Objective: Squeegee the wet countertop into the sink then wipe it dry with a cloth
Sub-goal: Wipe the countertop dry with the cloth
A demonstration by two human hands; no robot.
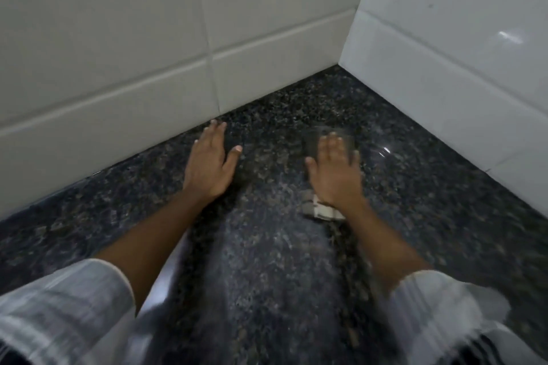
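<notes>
Speckled dark countertop (267, 246) meets white tiled walls (118, 38).

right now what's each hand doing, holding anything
Left hand: open, flat on the countertop, holding nothing.
Right hand: open, pressing flat on a cloth.

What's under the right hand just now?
A cloth, pressed flat on the dark countertop. Only its edges show beyond the right hand; the rest is covered.
</notes>
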